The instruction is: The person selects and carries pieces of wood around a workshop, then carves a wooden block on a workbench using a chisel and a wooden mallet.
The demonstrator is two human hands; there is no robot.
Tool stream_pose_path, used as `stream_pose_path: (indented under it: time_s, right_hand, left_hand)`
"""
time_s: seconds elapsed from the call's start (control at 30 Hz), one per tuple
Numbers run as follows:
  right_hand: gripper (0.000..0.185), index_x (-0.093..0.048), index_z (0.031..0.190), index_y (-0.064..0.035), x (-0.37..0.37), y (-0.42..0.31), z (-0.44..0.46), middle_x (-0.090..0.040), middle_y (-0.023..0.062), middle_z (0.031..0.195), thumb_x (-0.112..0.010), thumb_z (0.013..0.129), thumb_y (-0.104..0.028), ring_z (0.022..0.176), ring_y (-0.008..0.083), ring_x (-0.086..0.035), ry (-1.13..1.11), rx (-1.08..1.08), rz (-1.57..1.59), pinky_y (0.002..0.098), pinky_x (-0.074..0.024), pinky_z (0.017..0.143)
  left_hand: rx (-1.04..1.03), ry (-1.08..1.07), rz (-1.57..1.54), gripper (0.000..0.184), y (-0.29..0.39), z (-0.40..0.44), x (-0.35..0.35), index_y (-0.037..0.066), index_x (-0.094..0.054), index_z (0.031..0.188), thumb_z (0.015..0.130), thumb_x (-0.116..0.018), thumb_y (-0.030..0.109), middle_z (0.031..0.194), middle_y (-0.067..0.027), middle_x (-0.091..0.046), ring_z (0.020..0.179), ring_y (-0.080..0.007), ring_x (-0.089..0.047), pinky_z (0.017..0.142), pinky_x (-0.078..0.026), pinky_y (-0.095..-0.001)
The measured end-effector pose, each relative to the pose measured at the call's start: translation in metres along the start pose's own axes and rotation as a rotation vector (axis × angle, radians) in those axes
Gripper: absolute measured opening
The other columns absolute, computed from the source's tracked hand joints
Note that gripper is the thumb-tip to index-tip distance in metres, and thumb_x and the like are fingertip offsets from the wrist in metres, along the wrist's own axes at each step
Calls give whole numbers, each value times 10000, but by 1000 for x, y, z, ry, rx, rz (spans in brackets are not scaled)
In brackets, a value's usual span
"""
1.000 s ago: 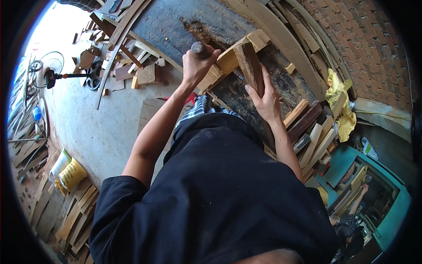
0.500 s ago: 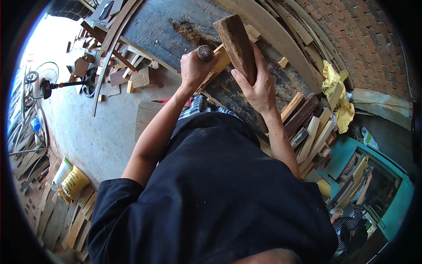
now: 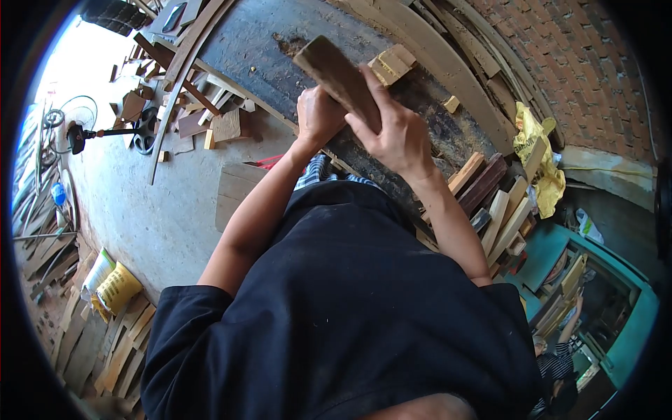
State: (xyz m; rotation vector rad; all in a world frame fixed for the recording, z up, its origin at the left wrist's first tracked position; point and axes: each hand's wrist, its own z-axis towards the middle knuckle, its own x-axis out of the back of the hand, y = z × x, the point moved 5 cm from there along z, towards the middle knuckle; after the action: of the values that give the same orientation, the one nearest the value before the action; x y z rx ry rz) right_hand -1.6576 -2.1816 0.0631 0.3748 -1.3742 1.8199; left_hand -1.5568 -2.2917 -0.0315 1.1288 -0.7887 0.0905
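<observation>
My left hand (image 3: 320, 116) is closed in a fist above the dark workbench top (image 3: 381, 150). It grips the upright round handle of what looks like a chisel; the wooden block now covers the handle's end, and no blade shows. My right hand (image 3: 400, 138) is wrapped around the lower part of a thick, rough brown wooden block (image 3: 336, 78). The block slants up and left, with its middle over my left fist. Whether it touches the handle is hidden. The workpiece under my left hand is mostly out of sight.
A pale wood piece (image 3: 392, 64) and a small offcut (image 3: 451, 105) lie on the bench. Stacked wood strips (image 3: 483, 183) stand at its right, near a yellow sack (image 3: 542, 157). A fan (image 3: 78, 133) stands left. Another person (image 3: 556, 364) is at the teal cabinet (image 3: 630, 329).
The wooden block in my right hand has swung left and down, over my left fist, covering the handle's end. My left hand has shifted slightly.
</observation>
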Motion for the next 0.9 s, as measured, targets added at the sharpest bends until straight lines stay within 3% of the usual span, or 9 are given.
stream_pose_path:
  time_s: [0.07, 0.27, 0.33, 0.47, 0.5, 0.53, 0.63, 0.73, 0.9]
  right_hand:
    - [776, -287, 1498, -158, -3, 10, 1, -693, 200, 948, -681, 854, -333, 803, 348, -706, -114, -53, -114, 395, -592, 656]
    - [796, -292, 1497, -156, 9, -13, 1, -685, 196, 909, -705, 833, -304, 780, 344, -706, 148, 84, 51, 419, -584, 640]
    - [803, -302, 1491, -160, -9, 4, -1, -684, 192, 926, -725, 816, -261, 789, 343, -706, -184, -68, -184, 418, -580, 635]
    - [809, -293, 1498, -169, 10, -18, 3, -692, 180, 881, -713, 819, -299, 750, 343, -706, 37, 69, 11, 408, -577, 620]
    - [746, -322, 1484, -137, 14, -26, 1, -679, 193, 1089, -685, 849, -279, 912, 333, -697, 58, 10, 124, 398, -582, 734]
    - [746, -322, 1484, -137, 12, -27, 0, -679, 193, 1089, -685, 849, -279, 912, 333, -697, 57, 6, 124, 398, -582, 734]
    - [776, -309, 1492, -170, -9, -9, -3, -681, 221, 1039, -704, 829, -236, 895, 341, -698, -217, -118, -211, 385, -584, 720]
    - [777, -311, 1492, -185, -3, -11, -2, -677, 233, 1035, -706, 824, -227, 888, 345, -698, -222, -129, -143, 380, -585, 715]
    - [763, -307, 1486, -165, -1, -21, -12, -687, 222, 1004, -696, 831, -222, 839, 351, -705, -4, -61, 31, 405, -575, 692]
  left_hand:
    - [71, -17, 69, 319, -6, 6, -3, 57, -698, 869, 724, -743, 337, 760, -210, -660, 747, -385, -656, 673, -521, -444]
    - [-13, 49, 31, 302, -7, 1, 0, 74, -705, 840, 723, -748, 349, 748, -200, -662, 703, -383, -656, 636, -523, -449]
    - [4, 22, 62, 309, -3, -3, 0, 72, -701, 824, 718, -752, 357, 732, -198, -660, 704, -381, -658, 633, -523, -450]
    - [-32, 90, -7, 295, -4, -5, 4, 66, -690, 803, 726, -742, 346, 715, -195, -660, 694, -386, -655, 618, -522, -458]
    - [-56, 114, -42, 286, -6, -6, 3, 66, -688, 805, 736, -734, 340, 713, -191, -661, 693, -389, -654, 613, -522, -462]
    - [-54, 110, -43, 286, -11, -9, -1, 66, -688, 805, 736, -734, 340, 713, -191, -661, 693, -389, -654, 613, -522, -462]
    - [-117, 113, 4, 267, -9, -13, -5, 79, -698, 867, 760, -710, 324, 736, -193, -669, 705, -403, -653, 623, -521, -479]
    - [-47, 53, 32, 287, -8, -12, -2, 79, -700, 886, 750, -714, 331, 755, -200, -673, 729, -401, -656, 641, -520, -485]
    - [-8, -55, -12, 363, -8, -16, -4, 81, -700, 957, 722, -739, 355, 883, -185, -692, 837, -399, -655, 718, -518, -474]
